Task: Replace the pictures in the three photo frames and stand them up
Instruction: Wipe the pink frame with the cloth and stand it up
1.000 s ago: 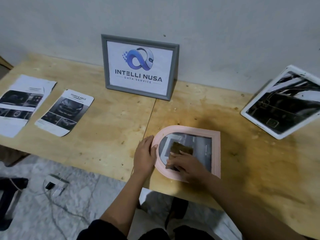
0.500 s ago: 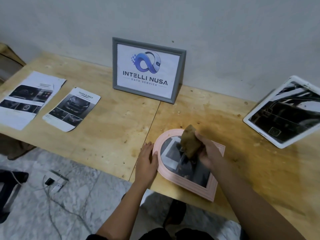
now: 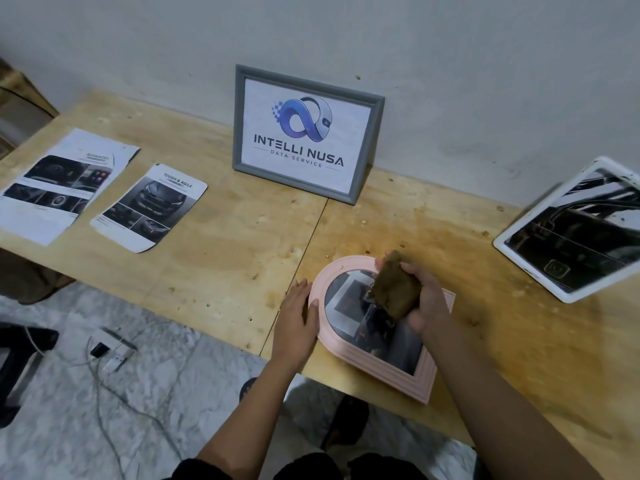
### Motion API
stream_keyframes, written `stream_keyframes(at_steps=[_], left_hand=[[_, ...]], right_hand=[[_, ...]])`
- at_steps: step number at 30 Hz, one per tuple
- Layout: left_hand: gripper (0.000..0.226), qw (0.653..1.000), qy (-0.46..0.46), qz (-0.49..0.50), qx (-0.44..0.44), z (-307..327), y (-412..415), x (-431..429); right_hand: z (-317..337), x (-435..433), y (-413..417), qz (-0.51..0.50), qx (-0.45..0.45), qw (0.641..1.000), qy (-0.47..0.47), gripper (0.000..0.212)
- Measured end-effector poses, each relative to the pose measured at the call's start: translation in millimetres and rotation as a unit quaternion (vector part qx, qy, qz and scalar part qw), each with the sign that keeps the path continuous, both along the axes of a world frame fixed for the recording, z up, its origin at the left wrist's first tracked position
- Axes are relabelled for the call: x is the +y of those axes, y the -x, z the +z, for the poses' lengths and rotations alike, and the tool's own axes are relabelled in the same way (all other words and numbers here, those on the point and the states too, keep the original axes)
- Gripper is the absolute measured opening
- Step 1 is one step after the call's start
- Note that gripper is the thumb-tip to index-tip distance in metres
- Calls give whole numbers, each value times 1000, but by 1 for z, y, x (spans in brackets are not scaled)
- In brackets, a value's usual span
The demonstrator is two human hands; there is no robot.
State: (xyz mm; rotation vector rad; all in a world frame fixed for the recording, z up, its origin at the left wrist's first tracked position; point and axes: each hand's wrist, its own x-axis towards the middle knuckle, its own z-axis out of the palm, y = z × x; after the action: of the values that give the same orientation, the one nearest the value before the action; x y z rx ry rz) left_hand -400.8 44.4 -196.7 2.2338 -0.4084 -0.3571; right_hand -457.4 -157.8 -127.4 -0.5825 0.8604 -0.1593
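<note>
At near counter (image 3: 214, 244) edge, pink arched photo frame (image 3: 424, 379) lying face up, left hand (image 3: 298, 317) fingers together against its rim, right hand (image 3: 427, 296) fingers curled round brown fuzzy pad (image 3: 394, 289) over it, grey rectangular frame (image 3: 304, 133) upright by wall.

Plywood table (image 3: 214, 258), two boards butted at a seam (image 3: 313, 237) that runs from back to front, set against a wall. Surface pale, pitted, with a darker stain on the right board.

- Far left: two printed sheets lying flat side by side, the larger (image 3: 59, 188) outermost, the smaller (image 3: 152, 209) just beside it.
- Back centre: grey frame (image 3: 304, 133) upright, close to the wall.
- Front, right of the seam: pink arched frame (image 3: 349, 306), glass up, near the edge.
- Far right: white frame (image 3: 571, 233), face up; flat or propped, cannot tell.
</note>
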Motion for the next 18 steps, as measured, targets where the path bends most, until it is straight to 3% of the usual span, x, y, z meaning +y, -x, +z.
stream_keyframes(at_steps=[3, 5, 7, 8, 10, 12, 14, 16, 18], left_hand=[[41, 1000, -3, -3, 5, 0, 0, 0], [42, 1000, -4, -5, 3, 1, 0, 1], [44, 1000, -23, -18, -8, 1, 1, 1], [46, 998, -48, -32, -19, 0, 1, 2], [50, 992, -108, -55, -43, -2, 4, 2], [53, 987, -146, -48, -53, -4, 8, 2], [58, 983, -169, -38, -54, -5, 10, -1], [61, 979, -193, -38, -45, -7, 11, -4], [68, 976, -210, -41, -43, -8, 11, -6]], right_hand=[[-7, -5, -10, -1, 74, 996, 45, 55], [-8, -5, -19, -1, 116, 988, 105, 51], [-5, 7, -29, 49, 142, 953, 262, 41], [-4, 15, -34, 89, 136, 910, 381, 37], [-7, 32, -43, 183, 63, 778, 597, 31], [-21, 47, -48, 298, -2, 640, 708, 34], [-47, 52, -47, 394, -32, 528, 752, 46], [-60, 52, -42, 451, -28, 456, 767, 55], [-62, 49, -38, 477, -22, 437, 762, 60]])
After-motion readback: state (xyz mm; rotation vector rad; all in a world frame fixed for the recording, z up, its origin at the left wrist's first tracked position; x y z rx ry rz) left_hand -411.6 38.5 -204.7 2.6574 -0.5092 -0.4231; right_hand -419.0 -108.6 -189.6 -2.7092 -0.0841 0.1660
